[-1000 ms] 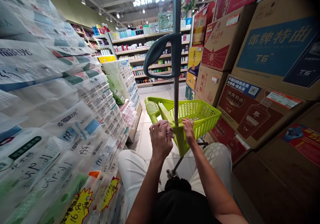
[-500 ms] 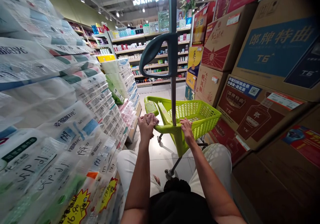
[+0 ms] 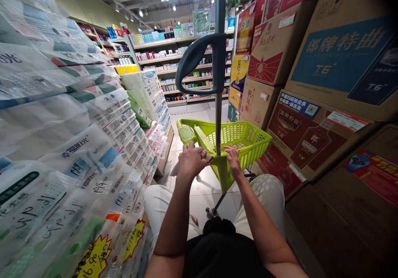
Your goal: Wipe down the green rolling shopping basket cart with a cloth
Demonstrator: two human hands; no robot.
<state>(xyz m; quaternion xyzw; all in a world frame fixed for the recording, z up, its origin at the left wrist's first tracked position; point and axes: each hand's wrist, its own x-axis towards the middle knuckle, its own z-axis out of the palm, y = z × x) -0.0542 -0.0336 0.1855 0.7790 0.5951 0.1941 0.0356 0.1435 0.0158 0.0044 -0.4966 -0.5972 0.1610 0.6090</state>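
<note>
A lime-green plastic shopping cart [image 3: 257,150] stands in front of me between my knees. A dark grey pole [image 3: 218,120] rises past its near rim and carries a looped handle [image 3: 180,73]. My left hand [image 3: 190,160] is closed on a crumpled pinkish-brown cloth [image 3: 206,156], pressed against the near rim left of the pole. Right of the pole, my right hand [image 3: 234,160] grips the rim with its fingers curled over the edge. The cart's underside is partly hidden by my hands and legs.
Plastic-wrapped tissue packs [image 3: 108,116] are stacked high close on my left. Cardboard cartons [image 3: 311,133] form a wall on my right. Shelves of small goods [image 3: 183,56] stand across the aisle's far end, beyond the tiled floor [image 3: 202,114].
My left hand has slid right along the rim with the cloth, nearer the pole. My right hand stays at the rim. The view has shifted slightly.
</note>
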